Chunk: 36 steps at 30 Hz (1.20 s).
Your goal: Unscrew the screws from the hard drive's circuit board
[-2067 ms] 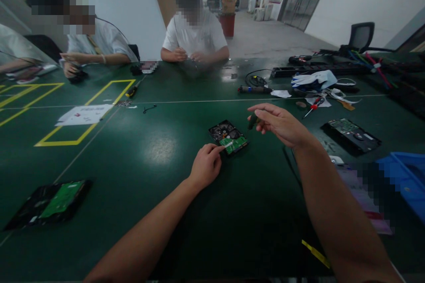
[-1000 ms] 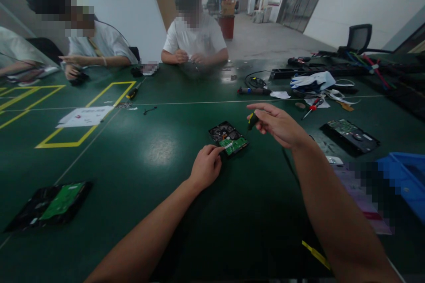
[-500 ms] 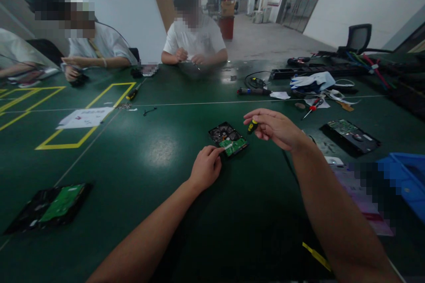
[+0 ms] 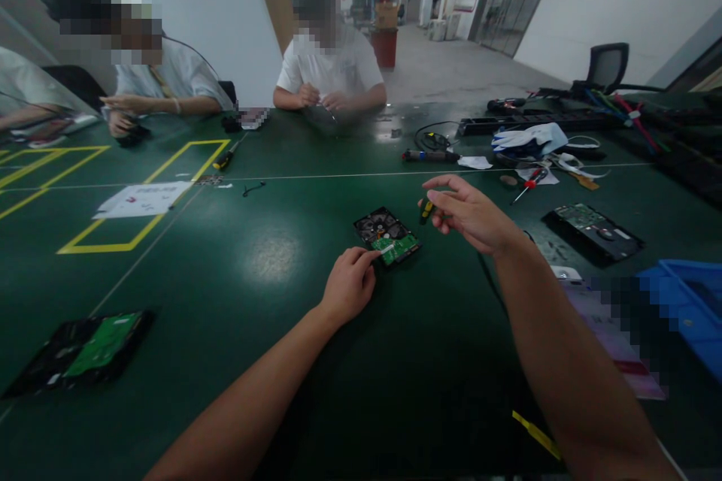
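Note:
A hard drive (image 4: 389, 233) lies on the green table with its green circuit board facing up. My left hand (image 4: 350, 282) is at its near left corner, fingers bent, the index fingertip pressed on the board and holding the drive down. Just right of the drive, my right hand (image 4: 459, 214) is raised above the table, gripping a small yellow-and-black screwdriver (image 4: 427, 210) between thumb and fingers. The screwdriver's handle points down toward the drive's right side; its shaft and tip are too dark or hidden to make out.
Other hard drives lie at the left (image 4: 84, 353) and right. A blue bin (image 4: 685, 308) stands at the right edge. Beyond my right hand are a red screwdriver (image 4: 530, 182), gloves (image 4: 530, 139) and a black electric screwdriver (image 4: 432, 155). Several people sit across the table.
My right hand has lifted slightly, and its index finger has shifted off the screwdriver's end. My left hand and the hard drive have stayed put.

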### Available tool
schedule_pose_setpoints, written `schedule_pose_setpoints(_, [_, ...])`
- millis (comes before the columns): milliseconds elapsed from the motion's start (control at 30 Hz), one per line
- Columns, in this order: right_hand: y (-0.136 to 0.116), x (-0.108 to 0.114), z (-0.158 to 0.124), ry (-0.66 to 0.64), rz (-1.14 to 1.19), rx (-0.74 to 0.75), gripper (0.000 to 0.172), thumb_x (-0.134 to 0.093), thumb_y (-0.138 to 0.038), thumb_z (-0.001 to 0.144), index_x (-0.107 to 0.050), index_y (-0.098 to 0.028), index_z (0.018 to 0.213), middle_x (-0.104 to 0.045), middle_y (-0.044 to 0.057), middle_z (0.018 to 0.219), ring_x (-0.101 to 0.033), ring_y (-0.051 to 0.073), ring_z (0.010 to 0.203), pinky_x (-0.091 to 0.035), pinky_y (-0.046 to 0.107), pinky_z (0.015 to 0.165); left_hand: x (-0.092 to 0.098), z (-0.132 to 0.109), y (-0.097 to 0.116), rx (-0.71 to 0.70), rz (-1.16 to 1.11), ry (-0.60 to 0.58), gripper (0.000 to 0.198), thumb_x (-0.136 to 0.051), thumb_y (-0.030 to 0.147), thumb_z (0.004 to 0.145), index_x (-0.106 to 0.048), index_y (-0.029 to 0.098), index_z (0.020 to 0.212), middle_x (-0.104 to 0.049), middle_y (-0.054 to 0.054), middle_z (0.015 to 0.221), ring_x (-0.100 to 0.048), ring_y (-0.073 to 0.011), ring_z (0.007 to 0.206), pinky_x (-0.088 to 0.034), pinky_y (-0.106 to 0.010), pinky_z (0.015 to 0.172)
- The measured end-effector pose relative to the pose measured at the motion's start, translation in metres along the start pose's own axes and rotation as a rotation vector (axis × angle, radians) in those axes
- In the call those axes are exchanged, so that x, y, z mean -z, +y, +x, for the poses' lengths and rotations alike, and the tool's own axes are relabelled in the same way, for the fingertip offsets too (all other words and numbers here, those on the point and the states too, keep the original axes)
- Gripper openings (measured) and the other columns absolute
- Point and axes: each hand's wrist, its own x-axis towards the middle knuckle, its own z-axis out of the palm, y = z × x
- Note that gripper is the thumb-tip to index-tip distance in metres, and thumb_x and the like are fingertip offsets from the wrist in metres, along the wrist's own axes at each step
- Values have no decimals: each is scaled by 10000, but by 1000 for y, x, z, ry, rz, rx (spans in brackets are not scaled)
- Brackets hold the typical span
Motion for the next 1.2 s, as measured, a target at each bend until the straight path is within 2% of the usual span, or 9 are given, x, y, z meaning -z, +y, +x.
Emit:
schedule_pose_setpoints(67, [2, 4, 2, 22, -66, 24, 327, -775, -415, 874, -668, -254, 1138, -638, 0, 818, -566, 124, 636, -417, 245, 493, -1, 0, -1, -1, 3, 0, 415, -505, 130, 949, -608, 212, 1343, -636, -114, 1158, -606, -260, 1067, -539, -439, 927])
schedule_pose_setpoints(267, [3, 9, 3, 78, -182, 77, 277, -792, -462, 839, -712, -215, 938, -638, 8, 782, -533, 118, 628, -410, 258, 524, -1, 0, -2, -8, 2, 6, 402, -499, 137, 955, -609, 206, 1335, -642, -116, 1152, -602, -262, 1066, -534, -444, 932])
schedule_pose_setpoints(700, [-2, 3, -1, 129, -303, 124, 241, -759, -442, 855, -692, -215, 905, -657, 11, 753, -547, 130, 623, -421, 265, 540, 1, 1, 2, -1, 2, -4, 409, -495, 130, 947, -607, 216, 1331, -635, -112, 1146, -607, -261, 1067, -536, -445, 930])
schedule_pose_setpoints(767, [-2, 2, -1, 127, -265, 112, 207, -750, -412, 859, -681, -219, 891, -686, 23, 789, -550, 129, 624, -423, 264, 536, 1, 1, 2, 0, 1, -7, 409, -496, 134, 949, -606, 216, 1334, -636, -112, 1150, -607, -262, 1068, -536, -448, 930])
schedule_pose_setpoints(867, [-3, -1, 0, 91, -186, 83, 152, -724, -360, 874, -664, -221, 863, -749, 55, 948, -543, 118, 623, -426, 268, 531, 1, 1, 1, 1, -1, -4, 410, -497, 139, 954, -602, 222, 1341, -639, -114, 1155, -607, -263, 1067, -537, -452, 928])
schedule_pose_setpoints(967, [-5, -3, -1, 45, -117, 46, 119, -701, -341, 888, -689, -226, 915, -765, 70, 1058, -534, 110, 610, -410, 262, 503, 2, 1, 2, 2, -2, -4, 412, -496, 135, 953, -602, 218, 1342, -639, -116, 1156, -607, -259, 1058, -539, -445, 919])
schedule_pose_setpoints(1100, [-7, -4, -3, -22, -47, -8, 199, -665, -347, 911, -738, -224, 1049, -759, 88, 1106, -553, 114, 606, -394, 256, 462, 1, 1, 3, 1, 0, 0, 412, -496, 135, 952, -606, 214, 1341, -641, -116, 1150, -609, -259, 1064, -538, -440, 930])
schedule_pose_setpoints(1200, [-9, -6, -4, -83, 9, -44, 190, -668, -351, 916, -742, -202, 1008, -748, 102, 1143, -576, 113, 616, -426, 257, 474, 0, 1, 2, 2, 0, 2, 416, -502, 128, 943, -611, 219, 1335, -643, -112, 1146, -611, -260, 1069, -535, -443, 940])
